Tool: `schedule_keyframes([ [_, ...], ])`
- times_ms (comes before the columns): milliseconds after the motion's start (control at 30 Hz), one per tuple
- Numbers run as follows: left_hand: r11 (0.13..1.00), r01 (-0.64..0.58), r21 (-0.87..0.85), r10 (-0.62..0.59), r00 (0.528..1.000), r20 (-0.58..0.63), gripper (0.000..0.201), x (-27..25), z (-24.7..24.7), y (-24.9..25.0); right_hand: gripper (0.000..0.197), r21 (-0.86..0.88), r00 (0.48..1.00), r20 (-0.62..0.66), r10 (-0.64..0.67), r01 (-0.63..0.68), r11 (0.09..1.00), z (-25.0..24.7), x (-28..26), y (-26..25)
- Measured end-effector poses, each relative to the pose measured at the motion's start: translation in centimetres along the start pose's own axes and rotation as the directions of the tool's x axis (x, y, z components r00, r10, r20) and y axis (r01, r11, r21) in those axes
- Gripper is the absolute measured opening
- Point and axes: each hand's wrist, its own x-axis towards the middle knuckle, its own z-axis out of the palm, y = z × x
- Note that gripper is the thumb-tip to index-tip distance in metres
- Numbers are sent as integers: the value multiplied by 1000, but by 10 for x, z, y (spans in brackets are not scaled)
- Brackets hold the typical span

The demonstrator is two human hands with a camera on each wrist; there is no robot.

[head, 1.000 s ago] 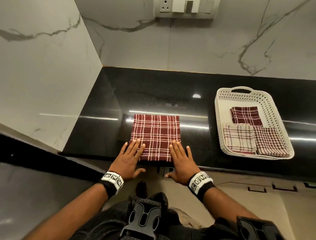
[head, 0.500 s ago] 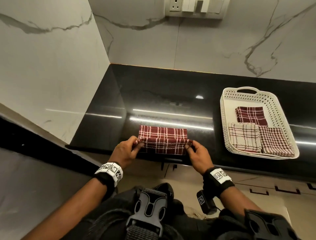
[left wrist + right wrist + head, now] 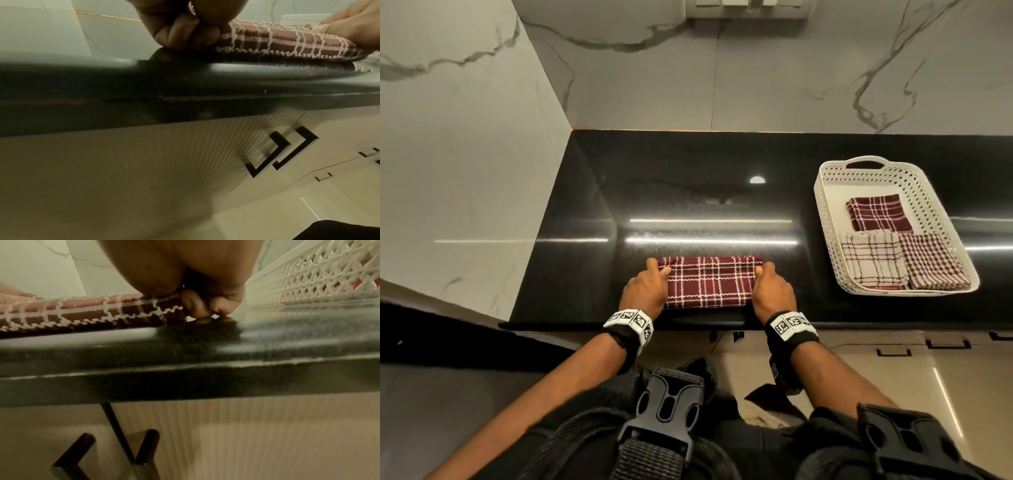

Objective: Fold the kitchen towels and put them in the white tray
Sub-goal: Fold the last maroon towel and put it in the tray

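A maroon plaid kitchen towel lies folded into a wide strip near the front edge of the black counter. My left hand pinches its left end with curled fingers. At the towel's right end, my right hand pinches in the same way. The white perforated tray stands at the right and holds three folded towels: a maroon one, a cream plaid one and a small-check one.
Marble walls close the counter at the back and on the left. Cabinet doors with black handles sit under the counter edge. A switch panel is on the back wall.
The towel lay flat under both palms, then both hands took its near corners and folded it away from me. It is now a strip half as deep, held at both ends.
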Motion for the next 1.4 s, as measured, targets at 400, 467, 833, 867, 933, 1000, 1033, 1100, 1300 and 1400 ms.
schedule_keyframes([
  [400,990,130,45,-130,991,7,35,15,1,10,29,-99,996,19,83,-81,992,-2,21,0],
  [467,987,157,27,-157,988,1,35,13,1,10,31,-56,995,25,92,-91,994,-3,22,2],
  [833,751,-568,337,604,797,-1,52,-12,36,19,65,-193,847,321,-425,498,846,10,-19,-27],
  [867,735,-573,363,590,804,74,56,-8,42,19,66,-204,822,374,-431,526,826,17,-14,-30],
  [933,769,-512,382,499,855,141,64,-1,43,15,71,-228,807,422,-412,535,814,24,-3,-26],
  [1000,814,-435,386,413,899,143,74,3,39,3,81,-267,830,416,-371,502,823,24,6,-12],
  [1033,823,-413,391,388,910,144,78,4,36,-4,86,-287,846,404,-347,478,830,22,9,-4],
  [1100,821,-405,403,377,914,150,80,2,33,-12,95,-314,873,373,-314,437,843,16,13,10],
  [1300,827,-407,388,366,913,179,82,7,32,-15,105,-339,870,419,-259,415,845,2,15,17],
  [1400,808,-446,385,394,895,211,83,16,23,-18,103,-338,863,435,-258,422,841,-8,16,10],
])
